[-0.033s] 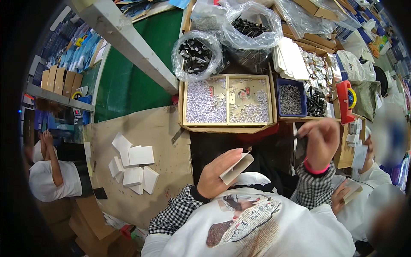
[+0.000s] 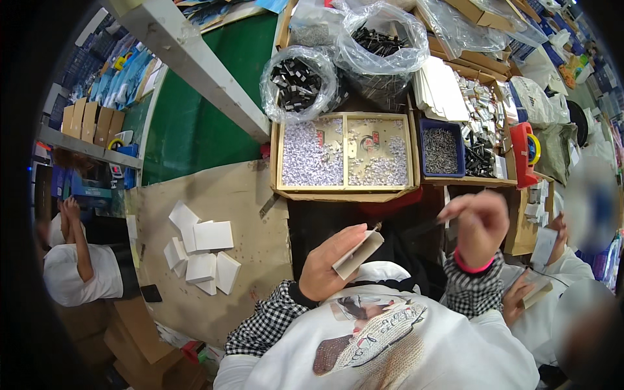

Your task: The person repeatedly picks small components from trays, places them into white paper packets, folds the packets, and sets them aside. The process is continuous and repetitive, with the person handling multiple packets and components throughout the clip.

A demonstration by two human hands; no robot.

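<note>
In front of my chest my left hand [image 2: 325,261] is closed around a small white cardboard box [image 2: 359,256], held tilted with its long open side toward the right. A tiny brass-coloured bit [image 2: 377,226] shows at the box's far end; I cannot make out what it is. To the right and apart from the box, my right hand [image 2: 480,224] is raised, smeared by motion. From its pinched fingertips a thin dark stick-like thing [image 2: 419,229] points left toward the box. Its exact kind is blurred.
Several white boxes [image 2: 213,235] lie on the brown board at left. Ahead stand a divided wooden tray [image 2: 346,156] of small whitish pieces, a blue bin [image 2: 442,148] of metal bits and bags of black parts [image 2: 296,83]. A co-worker's hand [image 2: 517,300] is close at right.
My right hand has come down a little toward me, bringing the thin dark thing nearer the box. My left hand and the box have barely moved. The co-worker's other hand has come into view.
</note>
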